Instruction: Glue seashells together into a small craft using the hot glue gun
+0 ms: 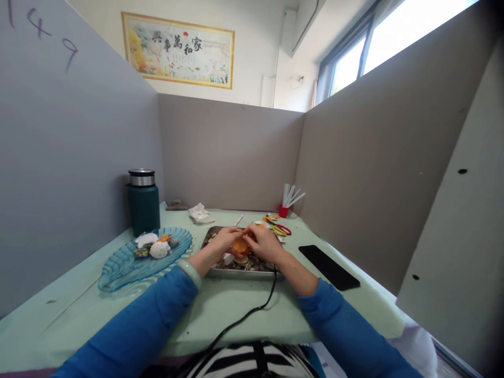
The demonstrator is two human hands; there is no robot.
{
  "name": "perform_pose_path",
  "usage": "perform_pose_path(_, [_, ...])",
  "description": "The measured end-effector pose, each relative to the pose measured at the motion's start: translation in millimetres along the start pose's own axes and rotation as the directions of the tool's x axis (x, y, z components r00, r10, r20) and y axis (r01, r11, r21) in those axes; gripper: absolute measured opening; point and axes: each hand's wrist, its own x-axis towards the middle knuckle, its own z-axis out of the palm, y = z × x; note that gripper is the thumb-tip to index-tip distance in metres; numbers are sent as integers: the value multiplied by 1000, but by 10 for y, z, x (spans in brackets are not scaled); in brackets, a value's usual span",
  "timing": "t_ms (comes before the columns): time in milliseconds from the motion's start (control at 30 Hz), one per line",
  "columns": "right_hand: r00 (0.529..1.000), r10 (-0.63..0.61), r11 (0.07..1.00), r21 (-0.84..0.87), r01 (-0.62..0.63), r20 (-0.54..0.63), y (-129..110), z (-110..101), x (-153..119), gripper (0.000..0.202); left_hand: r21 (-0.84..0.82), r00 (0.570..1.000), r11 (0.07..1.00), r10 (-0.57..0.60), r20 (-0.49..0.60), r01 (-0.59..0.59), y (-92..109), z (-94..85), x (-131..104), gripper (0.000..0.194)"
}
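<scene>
Both hands meet over a metal tray of shells and dark pieces at the middle of the table. Between them is an orange piece, perhaps a shell. My left hand has its fingers wrapped round the piece from the left. From the right, my right hand pinches at its upper edge. A pale bangle circles the left wrist. Pale fan-shaped shells lie in the tray just below the hands. The fingers hide part of the orange piece.
A blue shell-shaped dish with shells stands left, near a green flask. Scissors and a red cup of white sticks are behind right. A black slab lies right; a black cable crosses the front.
</scene>
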Motion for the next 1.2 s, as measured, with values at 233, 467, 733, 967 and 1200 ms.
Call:
perform_pose_path(233, [1000, -1, 1000, -2, 1, -9, 14, 8, -1, 13, -12, 1000, 1000, 5, 16, -5, -24, -10, 22, 21])
perform_pose_path(467, [1000, -5, 1000, -6, 5, -11, 27, 14, 2, 15, -58, 999, 998, 22, 42, -20, -79, -39, 67, 21])
perform_pose_path(733, [1000, -9, 1000, -21, 9, -18, 21, 13, 2, 14, -14, 1000, 1000, 13, 21, -13, -29, -14, 21, 24])
perform_pose_path(967, [1000, -13, 999, -30, 13, -20, 24, 13, 1, 13, -1, 999, 999, 35, 37, -35, -12, -1, -7, 25])
perform_pose_path(1200, [999, -7, 999, -52, 4, -41, 52, 40, 7, 13, 3, 999, 999, 37, 37, -37, -6, 1, -9, 25])
